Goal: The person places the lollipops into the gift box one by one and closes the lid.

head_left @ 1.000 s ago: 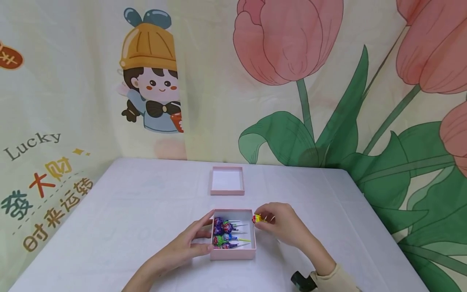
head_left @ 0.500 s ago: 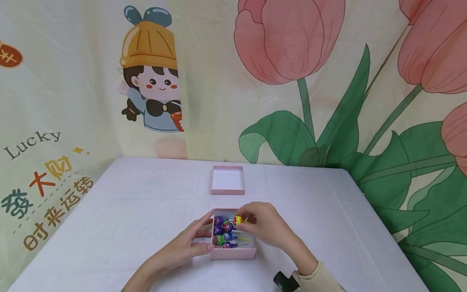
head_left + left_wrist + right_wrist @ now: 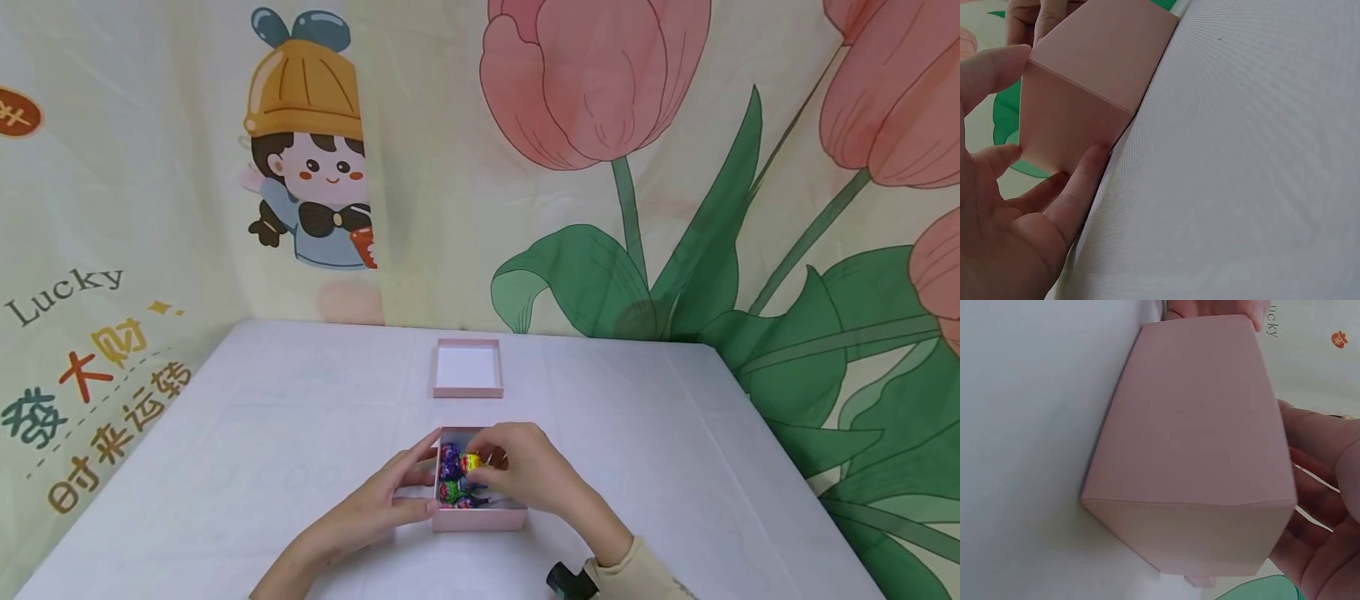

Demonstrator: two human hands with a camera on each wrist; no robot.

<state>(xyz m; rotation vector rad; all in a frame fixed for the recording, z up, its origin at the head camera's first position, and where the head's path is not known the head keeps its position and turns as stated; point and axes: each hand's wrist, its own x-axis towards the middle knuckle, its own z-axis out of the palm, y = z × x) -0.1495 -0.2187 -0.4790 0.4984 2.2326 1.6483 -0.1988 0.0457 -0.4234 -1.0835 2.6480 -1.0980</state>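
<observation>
We see two hands at a pink box [image 3: 478, 521] near the front of a white-covered table [image 3: 637, 417]. The right hand [image 3: 528, 467] reaches over the box's right side and pinches a yellow candy [image 3: 470, 461] between thumb and fingers; the candy is within the box's outline, just right of the purple candies [image 3: 450, 458]. We cannot tell whether it touches the candies under it. Nearer to us in the box lie a green candy [image 3: 448, 492] and a dark-wrapped candy [image 3: 468, 502], partly shaded by the hand. The left hand [image 3: 386, 498] has its fingers spread along the box's left wall, one fingertip by the far corner and the thumb by the near one; in the left wrist view we see fingertips resting against the smooth pink side. From the right wrist, the box wall hides the pinching fingertips from us. Behind the box, well apart from it, a shallow pink tray [image 3: 468, 392] lies with its white inside up. We notice a beige sleeve [image 3: 637, 573] at the right wrist, with a black device [image 3: 572, 582] beside it, and a tulip-printed cloth [image 3: 435, 167] behind the table.
</observation>
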